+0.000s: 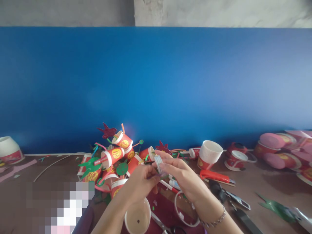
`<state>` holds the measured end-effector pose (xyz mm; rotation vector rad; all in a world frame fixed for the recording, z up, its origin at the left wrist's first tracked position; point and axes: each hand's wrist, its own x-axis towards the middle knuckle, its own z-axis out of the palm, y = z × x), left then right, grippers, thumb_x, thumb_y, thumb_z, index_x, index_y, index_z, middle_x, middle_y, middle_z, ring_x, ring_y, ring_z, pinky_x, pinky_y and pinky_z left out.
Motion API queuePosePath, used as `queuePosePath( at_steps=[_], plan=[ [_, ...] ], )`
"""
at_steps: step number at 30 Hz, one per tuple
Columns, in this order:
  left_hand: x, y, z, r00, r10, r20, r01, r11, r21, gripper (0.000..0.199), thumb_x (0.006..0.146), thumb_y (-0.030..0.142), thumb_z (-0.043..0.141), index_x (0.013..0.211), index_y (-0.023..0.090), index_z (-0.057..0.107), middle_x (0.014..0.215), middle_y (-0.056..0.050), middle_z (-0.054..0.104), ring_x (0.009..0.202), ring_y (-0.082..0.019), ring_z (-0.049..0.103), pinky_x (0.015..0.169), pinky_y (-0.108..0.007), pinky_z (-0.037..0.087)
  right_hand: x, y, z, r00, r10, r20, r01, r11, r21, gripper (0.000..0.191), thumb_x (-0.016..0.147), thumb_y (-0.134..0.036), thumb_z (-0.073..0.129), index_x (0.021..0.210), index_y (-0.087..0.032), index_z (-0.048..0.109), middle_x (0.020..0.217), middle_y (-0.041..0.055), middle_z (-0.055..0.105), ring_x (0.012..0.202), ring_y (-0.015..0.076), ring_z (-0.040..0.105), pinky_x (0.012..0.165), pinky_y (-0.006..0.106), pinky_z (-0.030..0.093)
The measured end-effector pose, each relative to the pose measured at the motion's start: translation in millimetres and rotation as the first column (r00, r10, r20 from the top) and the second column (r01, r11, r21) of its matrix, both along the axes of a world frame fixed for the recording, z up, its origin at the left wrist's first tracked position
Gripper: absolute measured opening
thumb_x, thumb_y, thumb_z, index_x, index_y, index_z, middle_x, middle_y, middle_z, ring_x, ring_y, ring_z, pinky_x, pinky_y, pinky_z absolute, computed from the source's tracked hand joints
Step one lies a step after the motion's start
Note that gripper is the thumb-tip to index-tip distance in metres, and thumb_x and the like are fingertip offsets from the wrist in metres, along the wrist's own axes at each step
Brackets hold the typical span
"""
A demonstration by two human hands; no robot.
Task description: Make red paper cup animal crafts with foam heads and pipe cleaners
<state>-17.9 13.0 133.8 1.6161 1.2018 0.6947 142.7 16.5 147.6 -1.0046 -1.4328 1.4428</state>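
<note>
Near the middle of the table my left hand (143, 179) has its fingers pinched together close to my right hand; what they hold is too small to make out. My right hand (176, 169), with a bracelet on the wrist, grips a small pale ribbed roll (159, 163) between thumb and fingers. Below my left hand a white paper cup (137, 217) shows its inside, with a small dark hole in the bottom. Scissors (159, 223) lie beside that cup. A clear round rim (181, 216) is under my right forearm.
Red and white cups (114, 156) with straws and cutouts are piled left of my hands. To the right are stacked cups (210, 152), a red cutter (215, 176), keys (237, 199), green-handled pliers (280, 208) and pink-ended cups (273, 141). A blue wall panel (156, 81) stands behind.
</note>
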Motion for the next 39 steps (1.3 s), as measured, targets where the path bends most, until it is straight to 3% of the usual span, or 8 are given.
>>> queuePosePath(
  at_steps=[4,10,17,21,32,39],
  plan=[
    [-2,1,2.4,0.996,0.071,0.045,-0.072,0.997,0.023,0.019,0.079,0.031,0.054,0.066,0.018,0.058,0.053,0.0,0.061,0.046,-0.013,0.05,0.048,-0.023,0.032,0,-4,3.1,0.998,0.004,0.069,-0.007,0.999,0.042,0.034,0.076,-0.053,0.065,0.078,-0.02,0.075,0.146,0.0066,0.042,0.135,0.0312,0.032,0.109,0.047,0.026],
    [-1,6,-2.8,0.955,0.207,0.213,-0.221,0.974,0.047,0.02,0.079,0.035,0.057,0.068,0.018,0.057,0.051,0.001,0.059,0.047,-0.013,0.052,0.047,-0.023,0.035,-2,-10,5.6,0.957,-0.078,0.278,0.014,0.974,0.226,0.035,0.082,-0.052,0.06,0.073,-0.021,0.074,0.148,0.0065,0.038,0.138,0.0304,0.026,0.112,0.048,0.018],
    [-2,4,-3.9,0.933,0.309,0.182,-0.343,0.919,0.197,0.024,0.083,0.039,0.053,0.072,0.018,0.059,0.058,0.0,0.062,0.052,-0.015,0.056,0.05,-0.024,0.039,-2,-16,6.1,0.925,-0.162,0.344,0.031,0.935,0.354,0.04,0.087,-0.052,0.052,0.066,-0.021,0.068,0.134,0.0091,0.051,0.131,0.0306,0.036,0.106,0.045,0.028],
    [-5,3,2.0,0.924,0.342,0.172,-0.373,0.905,0.205,0.025,0.082,0.039,0.053,0.069,0.018,0.058,0.057,0.0,0.063,0.051,-0.014,0.055,0.048,-0.023,0.038,-1,-20,8.0,0.907,-0.192,0.375,0.04,0.926,0.376,0.041,0.086,-0.05,0.053,0.061,-0.02,0.064,0.129,0.0107,0.053,0.125,0.0316,0.041,0.104,0.047,0.031],
    [-11,2,10.0,0.928,0.294,0.229,-0.328,0.936,0.128,0.03,0.081,0.045,0.057,0.075,0.017,0.06,0.058,0.0,0.062,0.043,-0.01,0.048,0.04,-0.02,0.031,-1,-21,10.6,0.883,-0.222,0.414,0.05,0.92,0.388,0.038,0.086,-0.047,0.054,0.061,-0.021,0.065,0.127,0.0093,0.055,0.12,0.0303,0.045,0.1,0.044,0.035],
    [-14,0,13.7,0.908,0.242,0.341,-0.267,0.963,0.027,0.023,0.08,0.038,0.057,0.079,0.015,0.058,0.059,0.001,0.059,0.043,-0.007,0.043,0.042,-0.019,0.03,2,-13,2.8,0.844,-0.254,0.472,0.047,0.912,0.408,0.039,0.087,-0.043,0.053,0.057,-0.021,0.06,0.122,0.0088,0.056,0.118,0.0294,0.045,0.098,0.044,0.034]
  ],
)
